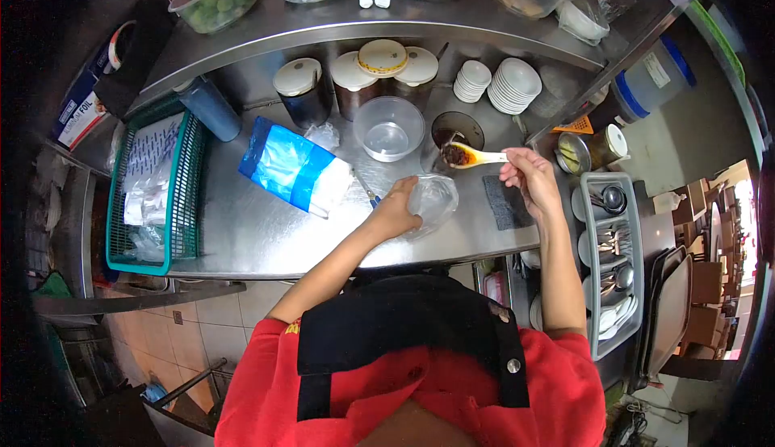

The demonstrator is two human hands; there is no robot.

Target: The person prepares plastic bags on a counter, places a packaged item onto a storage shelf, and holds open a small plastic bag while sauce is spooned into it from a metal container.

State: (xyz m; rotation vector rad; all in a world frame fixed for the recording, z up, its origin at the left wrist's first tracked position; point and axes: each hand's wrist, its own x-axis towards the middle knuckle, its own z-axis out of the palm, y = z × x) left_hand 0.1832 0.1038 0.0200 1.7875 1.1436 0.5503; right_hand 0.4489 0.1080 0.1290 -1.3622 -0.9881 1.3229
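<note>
Pinched in my right hand (529,179) is the handle of a white spoon (476,156), its bowl filled with a dark, oily sauce. The spoon's bowl is over the near edge of a clear container (457,131) with dark contents. My left hand (395,209) is curled around the left side of a clear plastic bag (434,203) on the steel counter. Just behind the bag stands an empty-looking clear round tub (389,128). A blue and white plastic pack (295,169) lies left of my left hand.
A green basket (168,197) stands at the left, beside a blue bottle (211,110). Lidded jars (352,84) and stacked white dishes (515,85) line the back. At the right is a grey cutlery tray (596,277). A steel shelf (363,26) overhangs the counter. A dark cloth (506,203) lies near my right hand.
</note>
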